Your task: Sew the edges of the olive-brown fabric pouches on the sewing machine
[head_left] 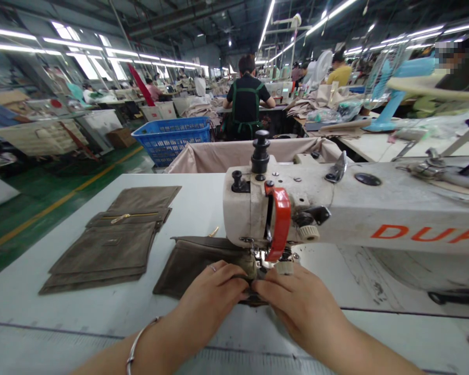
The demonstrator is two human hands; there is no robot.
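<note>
Beneath the needle area of a white sewing machine (281,208) lies a dark olive-brown fabric piece (195,260). My left hand (214,291) is closed on its near edge, fingers curled over the cloth just left of the presser foot. On the right, my right hand (297,297) pinches the same edge, its fingertips close to those of the left. The two hands almost meet in front of the needle, which is partly hidden by a red guard (279,224). A gold zipper pull (213,232) shows behind the fabric piece.
Left on the white table (101,312) rests a stack of similar brown zippered pieces (109,239). Printed ruler marks run along the near edge. Beyond stand a pink cloth-lined bin (203,156), a blue basket (172,135) and a seated person (248,99). A blue fan (391,99) stands right.
</note>
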